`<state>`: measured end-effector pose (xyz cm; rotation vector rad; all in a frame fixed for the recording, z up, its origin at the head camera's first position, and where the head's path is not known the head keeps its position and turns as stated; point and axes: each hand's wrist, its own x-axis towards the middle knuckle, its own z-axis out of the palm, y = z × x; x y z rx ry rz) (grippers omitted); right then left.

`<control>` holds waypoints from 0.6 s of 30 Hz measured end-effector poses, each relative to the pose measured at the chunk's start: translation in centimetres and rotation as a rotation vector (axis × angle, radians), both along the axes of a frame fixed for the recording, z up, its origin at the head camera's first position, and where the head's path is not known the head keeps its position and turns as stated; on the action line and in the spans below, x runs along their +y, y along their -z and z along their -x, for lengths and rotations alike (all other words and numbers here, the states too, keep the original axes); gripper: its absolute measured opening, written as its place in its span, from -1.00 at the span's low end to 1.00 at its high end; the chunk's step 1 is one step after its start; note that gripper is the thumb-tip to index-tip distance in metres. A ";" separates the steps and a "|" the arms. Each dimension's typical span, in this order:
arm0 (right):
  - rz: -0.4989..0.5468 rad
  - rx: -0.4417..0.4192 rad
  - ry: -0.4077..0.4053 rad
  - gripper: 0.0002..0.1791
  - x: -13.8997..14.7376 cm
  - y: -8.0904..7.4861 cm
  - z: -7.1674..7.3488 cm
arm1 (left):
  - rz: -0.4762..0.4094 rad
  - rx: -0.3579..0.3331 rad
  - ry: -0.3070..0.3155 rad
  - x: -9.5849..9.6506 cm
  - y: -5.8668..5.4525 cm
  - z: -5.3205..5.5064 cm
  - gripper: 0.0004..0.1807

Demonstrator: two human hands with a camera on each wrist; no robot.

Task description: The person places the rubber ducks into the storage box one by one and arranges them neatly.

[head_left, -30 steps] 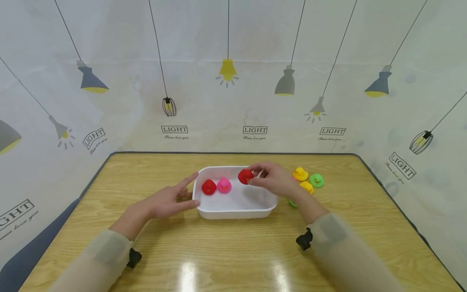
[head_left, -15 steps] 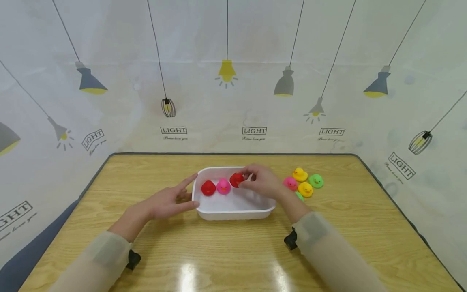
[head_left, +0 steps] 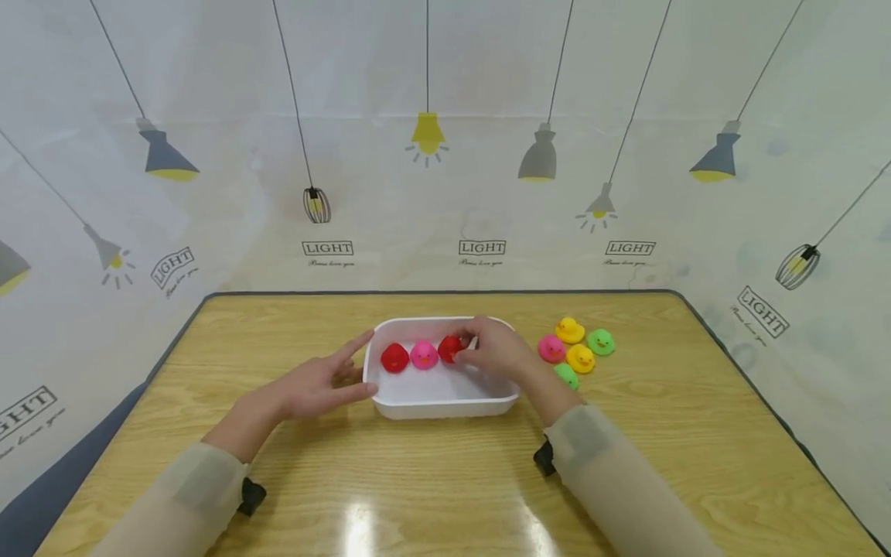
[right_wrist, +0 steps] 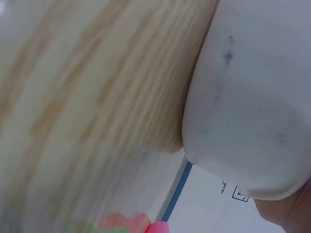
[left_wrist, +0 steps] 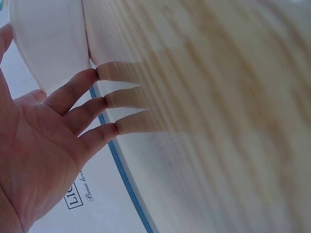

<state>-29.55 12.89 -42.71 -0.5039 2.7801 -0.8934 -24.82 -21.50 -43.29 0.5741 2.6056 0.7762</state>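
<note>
A white rectangular tub (head_left: 438, 408) stands on the wooden table. Inside it, in a row, are a red rubber duck (head_left: 394, 358), a pink rubber duck (head_left: 424, 355) and a second red rubber duck (head_left: 450, 349). My right hand (head_left: 493, 350) reaches over the tub's right side and pinches that second red duck beside the pink one. My left hand (head_left: 315, 388) is at the tub's left end, thumb and forefinger spread along the rim. In the left wrist view its other fingers (left_wrist: 80, 116) extend straight down to the tabletop.
Right of the tub lie several more rubber ducks: yellow ones (head_left: 581, 358), green ones (head_left: 601, 342) and a pink one (head_left: 551, 348). A wall covering printed with lamps (head_left: 480, 193) rises behind the table's far edge (head_left: 445, 292).
My right hand has moved left and down into the tub with the red duck, bringing it next to the pink duck. My left hand stays at the tub's left end.
</note>
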 end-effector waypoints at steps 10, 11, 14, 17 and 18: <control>-0.096 0.072 0.028 -0.74 -0.6 0.5 -0.3 | -0.017 -0.024 -0.025 0.0 0.2 0.2 0.08; -0.098 0.068 0.035 -0.73 -0.6 0.6 -0.3 | -0.016 -0.022 -0.024 0.0 0.2 0.2 0.08; -0.110 0.065 0.043 -0.72 -0.6 0.7 -0.3 | -0.011 -0.022 -0.028 0.1 0.1 0.2 0.08; -0.138 0.094 0.030 -0.73 -0.7 0.6 -0.3 | -0.010 -0.023 -0.030 0.1 0.1 0.2 0.09; -0.148 0.102 0.026 -0.72 -0.7 0.6 -0.3 | -0.009 -0.023 -0.029 0.1 0.1 0.2 0.09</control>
